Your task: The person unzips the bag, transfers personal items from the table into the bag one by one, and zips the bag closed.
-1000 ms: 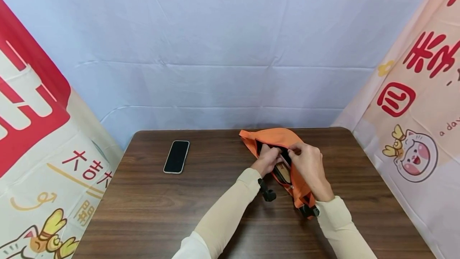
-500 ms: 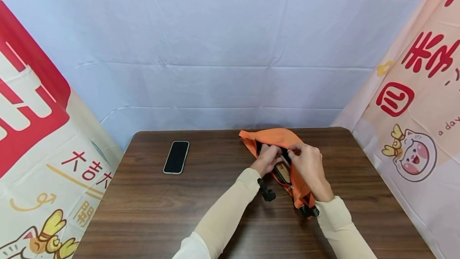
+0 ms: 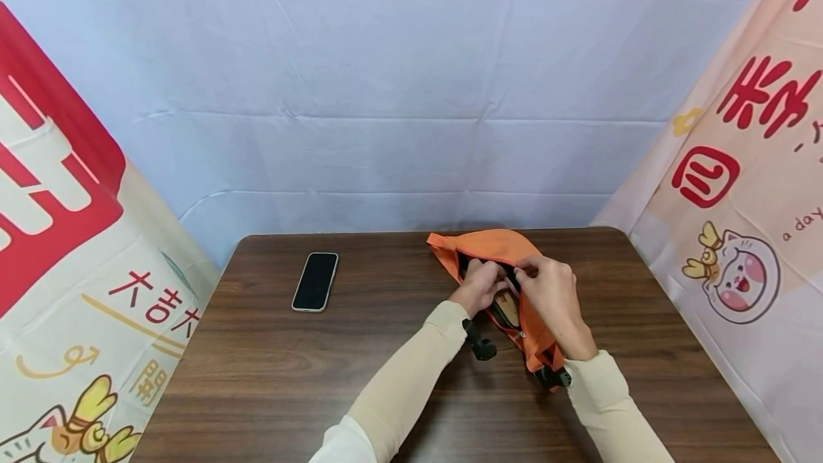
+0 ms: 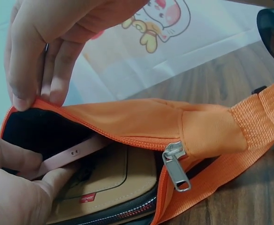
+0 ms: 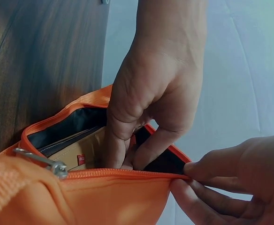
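Note:
An orange waist bag [image 3: 495, 241] lies unzipped toward the back right of the table. My left hand [image 3: 479, 286] reaches inside its mouth; in the left wrist view, thumb and fingers pinch a slim pink object [image 4: 71, 157] with two small holes in its edge. Most of that object is hidden, so its kind cannot be told. Beside it in the bag sits a tan wallet [image 4: 113, 183] with a black zipped edge and a small red tag. My right hand [image 3: 553, 291] pinches the bag's zippered rim and holds it up. A metal zip pull [image 4: 177, 171] hangs at the zipper's end.
A smartphone [image 3: 315, 281] with a dark screen lies at the back left of the brown wooden table [image 3: 270, 377]. A black buckle [image 3: 553, 377] is at the bag's near end. Pale cloth [image 3: 398, 91] hangs behind the table, and printed cloths hang at both sides.

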### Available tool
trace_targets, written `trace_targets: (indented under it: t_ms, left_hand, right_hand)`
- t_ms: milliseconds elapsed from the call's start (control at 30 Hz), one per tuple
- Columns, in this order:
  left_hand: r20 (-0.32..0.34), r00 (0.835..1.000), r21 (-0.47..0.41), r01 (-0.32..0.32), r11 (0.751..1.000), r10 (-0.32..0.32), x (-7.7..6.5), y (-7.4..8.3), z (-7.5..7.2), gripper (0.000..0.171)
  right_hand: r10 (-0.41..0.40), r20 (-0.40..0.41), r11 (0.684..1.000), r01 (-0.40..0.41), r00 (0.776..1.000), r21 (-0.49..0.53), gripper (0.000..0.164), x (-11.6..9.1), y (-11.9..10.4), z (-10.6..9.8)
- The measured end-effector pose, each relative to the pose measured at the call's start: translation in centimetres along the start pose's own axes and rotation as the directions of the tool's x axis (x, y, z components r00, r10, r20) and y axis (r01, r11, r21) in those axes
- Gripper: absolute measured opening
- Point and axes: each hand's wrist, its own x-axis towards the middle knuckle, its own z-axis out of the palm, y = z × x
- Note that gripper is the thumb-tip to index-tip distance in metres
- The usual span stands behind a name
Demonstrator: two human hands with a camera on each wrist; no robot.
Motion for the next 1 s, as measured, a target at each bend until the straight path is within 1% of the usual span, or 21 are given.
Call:
trace_targets:
  t_ms: [200,333,500,633,800,1000]
  left_hand:
    - [-0.022,1.000,-0.010,0.001,1.000,-0.001,0.0,-0.1,0.2,0.059]
    - [-0.032,0.999,0.017,0.007,1.000,-0.006,0.1,-0.1,0.2,0.055]
    - [-0.054,0.999,0.087,0.010,0.996,-0.005,-0.2,0.1,0.3,0.047]
    - [-0.074,0.997,0.170,-0.002,0.985,0.015,-0.4,0.3,0.5,0.036]
    - [-0.057,0.997,0.235,-0.036,0.971,0.051,-0.7,0.5,0.5,0.022]
    - [-0.042,0.996,0.290,-0.063,0.955,0.078,-1.1,0.6,0.3,0.015]
  right_hand:
    - [0.001,0.001,1.000,-0.001,1.000,-0.005,0.008,0.0,0.0,0.0]
    - [0.002,-0.001,1.000,-0.002,1.000,-0.007,0.007,0.0,0.0,0.0]
    - [0.005,0.001,1.000,-0.005,1.000,-0.007,0.007,0.0,0.0,-0.1]
    - [0.003,0.006,1.000,-0.003,1.000,-0.004,0.008,0.1,0.0,-0.1]
    - [0.003,0.011,1.000,-0.003,1.000,-0.002,0.008,0.1,0.0,-0.2]
    - [-0.008,0.002,1.000,0.008,1.000,-0.002,0.008,0.0,0.1,-0.2]
